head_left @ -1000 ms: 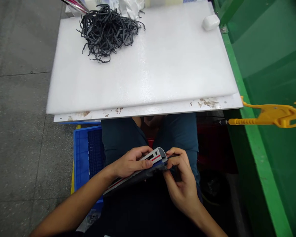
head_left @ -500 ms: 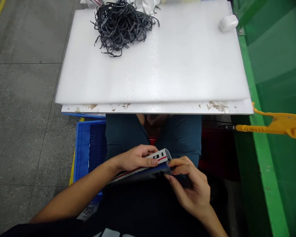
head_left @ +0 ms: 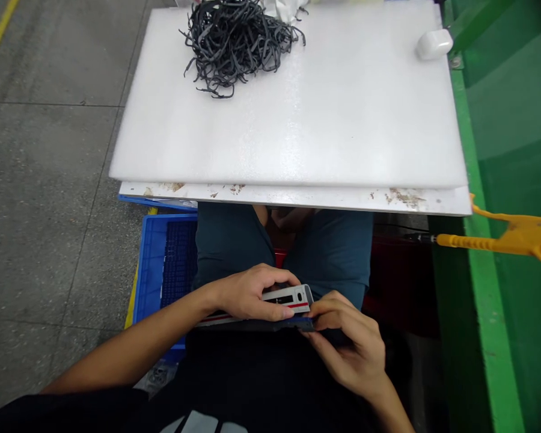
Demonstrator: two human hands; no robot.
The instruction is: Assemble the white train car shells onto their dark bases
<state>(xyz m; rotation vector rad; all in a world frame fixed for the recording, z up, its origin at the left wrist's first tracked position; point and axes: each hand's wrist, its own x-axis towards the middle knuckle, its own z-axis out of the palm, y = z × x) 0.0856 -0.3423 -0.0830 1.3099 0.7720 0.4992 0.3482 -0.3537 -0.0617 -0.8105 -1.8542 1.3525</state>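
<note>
My left hand is wrapped over a long white toy train car with a red stripe and dark windows, held across my lap. My right hand pinches the car's dark underside at its right end, fingers closed on it. Both hands sit below the near edge of the white board. A tangled heap of black strips lies at the board's far left.
A small white block rests at the board's far right corner. A blue plastic crate stands on the floor by my left knee. A green metal frame runs along the right, with a yellow clamp sticking out.
The train car has tilted from nose-up to lying almost flat. My left hand has closed further over its top, and my right hand has shifted slightly along the underside.
</note>
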